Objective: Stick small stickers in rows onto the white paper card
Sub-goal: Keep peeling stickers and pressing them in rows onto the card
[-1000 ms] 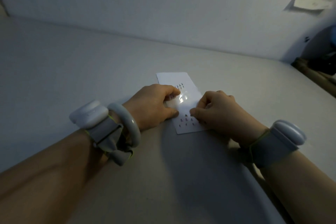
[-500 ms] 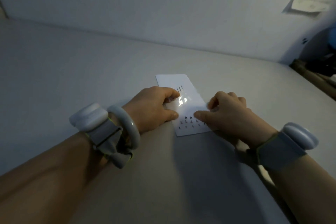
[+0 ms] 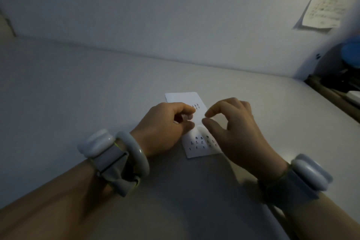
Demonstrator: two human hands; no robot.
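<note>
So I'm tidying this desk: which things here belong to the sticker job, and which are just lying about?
Part of the job:
white paper card
small stickers in rows
left hand
right hand

Lying about:
paper note on the wall
blue object, far right, blurred

Middle of white card [image 3: 184, 98] under both hands; stickers [image 3: 201, 142] too small to identify
</note>
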